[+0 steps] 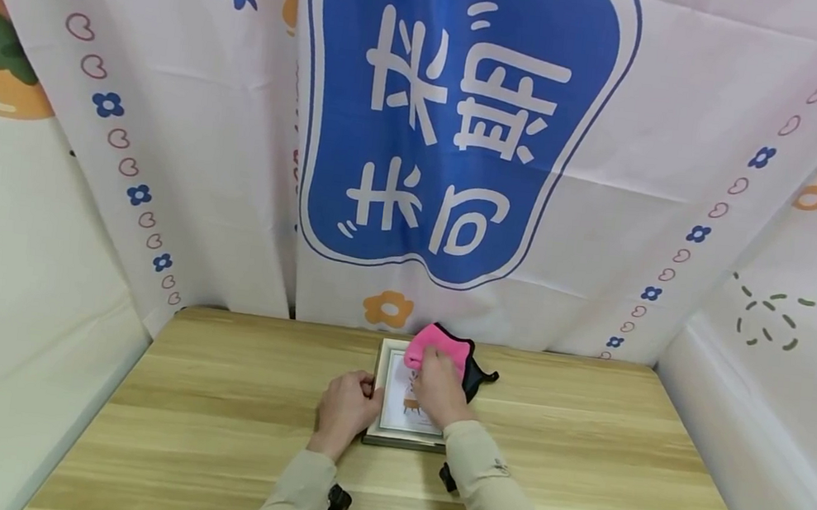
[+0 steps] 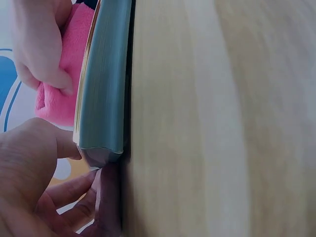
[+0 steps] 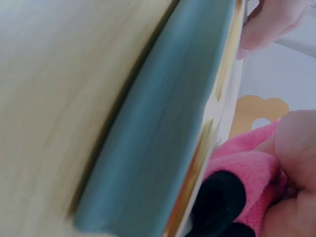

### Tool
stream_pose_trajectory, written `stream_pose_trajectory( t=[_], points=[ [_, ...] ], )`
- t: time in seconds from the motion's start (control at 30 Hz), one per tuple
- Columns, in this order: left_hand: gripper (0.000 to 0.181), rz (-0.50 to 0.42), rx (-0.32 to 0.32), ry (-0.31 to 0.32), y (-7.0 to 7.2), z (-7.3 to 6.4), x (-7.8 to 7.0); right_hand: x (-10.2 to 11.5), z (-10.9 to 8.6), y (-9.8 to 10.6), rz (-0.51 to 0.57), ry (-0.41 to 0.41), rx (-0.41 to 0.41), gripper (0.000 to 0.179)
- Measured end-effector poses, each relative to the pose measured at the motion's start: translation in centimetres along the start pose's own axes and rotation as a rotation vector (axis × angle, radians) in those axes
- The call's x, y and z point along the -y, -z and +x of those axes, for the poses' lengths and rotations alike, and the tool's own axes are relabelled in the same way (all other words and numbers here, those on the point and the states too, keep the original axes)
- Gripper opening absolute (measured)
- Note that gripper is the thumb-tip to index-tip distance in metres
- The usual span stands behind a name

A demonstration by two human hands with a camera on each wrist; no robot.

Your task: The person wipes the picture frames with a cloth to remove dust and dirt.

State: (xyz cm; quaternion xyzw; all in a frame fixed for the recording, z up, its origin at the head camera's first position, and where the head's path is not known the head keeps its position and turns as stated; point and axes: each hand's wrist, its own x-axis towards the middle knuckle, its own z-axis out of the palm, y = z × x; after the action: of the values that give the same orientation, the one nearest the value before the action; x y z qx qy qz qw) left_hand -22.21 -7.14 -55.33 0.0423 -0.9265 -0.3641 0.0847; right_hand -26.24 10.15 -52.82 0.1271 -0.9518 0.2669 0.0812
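Observation:
A picture frame [image 1: 404, 437] with a pale border lies flat on the wooden table, its blue-green side [image 2: 104, 84] filling much of both wrist views. Its left edge is held by my left hand [image 1: 346, 408], thumb at the top rim and fingers tucked against the lower side. My right hand [image 1: 439, 387] grips a bunched pink plush cloth [image 1: 449, 347] over the frame's upper right part. The cloth has black trim and a black part [image 3: 219, 197] that hangs past the right edge. Hand and cloth hide part of the picture [image 1: 402, 375].
The wooden table [image 1: 228, 402] extends to both sides and toward the front. A white printed curtain [image 1: 236, 187] rises right behind the table's back edge, and white printed sheets [image 1: 26, 265] stand at the left and right.

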Motion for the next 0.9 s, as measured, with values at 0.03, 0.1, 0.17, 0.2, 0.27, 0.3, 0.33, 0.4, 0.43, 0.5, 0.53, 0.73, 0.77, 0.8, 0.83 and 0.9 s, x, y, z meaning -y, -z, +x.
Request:
stream_pose_trajectory(
  t=[0.03,0.1,0.17,0.2,0.27,0.3,0.33,0.4,0.43,0.5,0.53,0.73,0.77,0.8,0.83,0.9],
  points=[
    [0.02,0.004,-0.004,-0.006,0.0,0.0,0.1,0.2,0.0,-0.1,0.01,-0.001,0.005,0.016],
    [0.019,0.005,-0.008,-0.019,0.0,0.0,0.3,0.5,0.1,-0.3,0.021,0.007,0.004,0.016],
    [0.018,0.005,-0.014,-0.035,0.0,0.0,0.4,0.7,0.1,-0.6,0.022,0.027,-0.001,0.013],
    [0.017,0.004,-0.015,-0.04,0.0,0.0,0.4,0.8,0.2,-0.7,0.021,0.037,-0.006,0.012],
    [0.018,0.011,-0.017,-0.05,0.0,0.0,0.5,1.0,0.3,-0.9,0.015,0.054,-0.007,0.01],
    [0.018,0.016,-0.016,-0.055,0.0,0.0,0.4,1.0,0.3,-0.9,0.009,0.064,-0.008,0.009],
    [0.018,0.018,-0.013,-0.059,0.0,0.0,0.3,1.1,0.4,-0.9,0.007,0.063,0.0,0.008],
    [0.019,0.023,-0.006,-0.064,0.1,0.0,0.2,1.3,0.6,-0.9,0.023,0.048,0.026,0.006],
    [0.02,0.026,-0.004,-0.063,0.1,0.1,0.1,1.4,0.8,-0.9,0.039,0.039,0.041,0.005],
    [0.02,0.025,-0.004,-0.058,0.1,0.2,0.0,1.6,1.1,-1.0,0.068,0.028,0.063,0.003],
    [0.021,0.022,-0.004,-0.054,0.1,0.2,0.0,1.8,1.2,-1.1,0.086,0.016,0.078,0.003],
    [0.018,0.02,0.004,-0.051,0.2,0.3,0.0,2.8,1.3,-1.3,0.147,-0.006,0.099,0.008],
    [0.017,0.021,0.005,-0.053,0.2,0.3,0.1,2.9,1.2,-1.2,0.159,-0.012,0.1,0.007],
    [0.016,0.022,0.005,-0.053,0.2,0.3,0.1,3.0,1.1,-1.2,0.174,-0.015,0.106,0.005],
    [0.015,0.021,0.004,-0.052,0.2,0.3,0.1,3.1,1.0,-1.1,0.195,-0.021,0.116,0.004],
    [0.014,0.021,-0.002,-0.049,0.2,0.3,0.2,3.2,0.8,-1.0,0.236,-0.031,0.14,0.006]
  ],
)
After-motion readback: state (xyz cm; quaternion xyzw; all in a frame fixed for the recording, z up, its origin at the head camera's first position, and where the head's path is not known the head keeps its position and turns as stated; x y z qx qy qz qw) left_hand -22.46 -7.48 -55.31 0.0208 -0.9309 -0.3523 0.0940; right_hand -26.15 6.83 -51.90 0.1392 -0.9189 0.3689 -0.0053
